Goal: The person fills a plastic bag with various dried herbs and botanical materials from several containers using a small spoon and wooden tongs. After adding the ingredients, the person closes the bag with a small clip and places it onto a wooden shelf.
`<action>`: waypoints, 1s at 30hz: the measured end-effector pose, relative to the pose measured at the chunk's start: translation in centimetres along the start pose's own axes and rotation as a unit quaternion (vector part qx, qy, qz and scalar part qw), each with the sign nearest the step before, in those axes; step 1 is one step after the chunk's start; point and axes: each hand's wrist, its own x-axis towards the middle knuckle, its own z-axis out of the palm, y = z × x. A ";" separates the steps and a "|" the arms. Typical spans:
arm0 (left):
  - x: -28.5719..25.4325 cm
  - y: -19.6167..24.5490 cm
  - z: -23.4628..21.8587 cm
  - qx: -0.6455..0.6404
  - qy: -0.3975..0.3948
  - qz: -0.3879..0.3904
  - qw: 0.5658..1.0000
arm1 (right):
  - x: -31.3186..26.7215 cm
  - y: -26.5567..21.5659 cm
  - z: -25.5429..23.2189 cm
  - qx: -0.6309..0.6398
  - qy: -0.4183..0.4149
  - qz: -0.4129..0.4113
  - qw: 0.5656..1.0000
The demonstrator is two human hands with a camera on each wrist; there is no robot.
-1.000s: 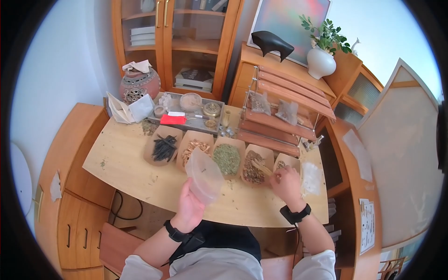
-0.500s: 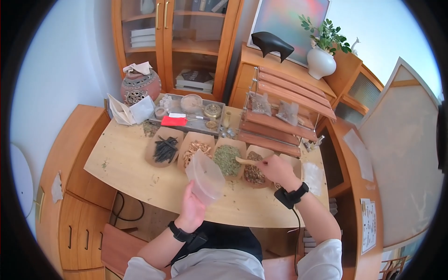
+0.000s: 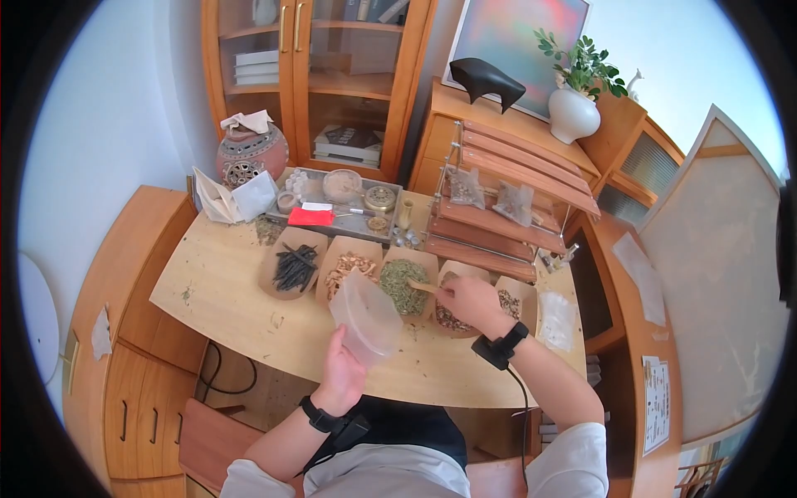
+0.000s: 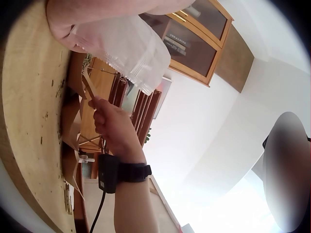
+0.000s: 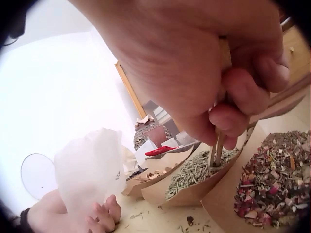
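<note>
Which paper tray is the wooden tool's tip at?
The middle tray of the five, the only one filled with green dried herb; the wooden tool in the right hand reaches into it.

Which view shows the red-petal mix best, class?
The right wrist view: the petal mix lies close, its flecks distinct. The head view shows it partly hidden by the right hand; the left wrist view shows tray sides, not the mix.

Both forearms extended forward — right hand (image 3: 471, 302) pinching, left hand (image 3: 342, 373) gripping.
</note>
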 end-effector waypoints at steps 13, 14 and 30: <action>0.9 -0.7 -0.8 -0.002 0.019 0.020 1.000 | -0.6 3.8 -0.9 0.343 -0.039 0.036 0.938; 0.8 -0.7 -0.7 0.000 0.021 0.022 1.000 | -1.1 3.2 -1.6 0.354 -0.039 0.034 0.934; 0.7 -0.7 0.1 0.006 0.014 0.039 0.999 | -6.2 -2.7 -4.9 0.306 -0.062 -0.081 0.947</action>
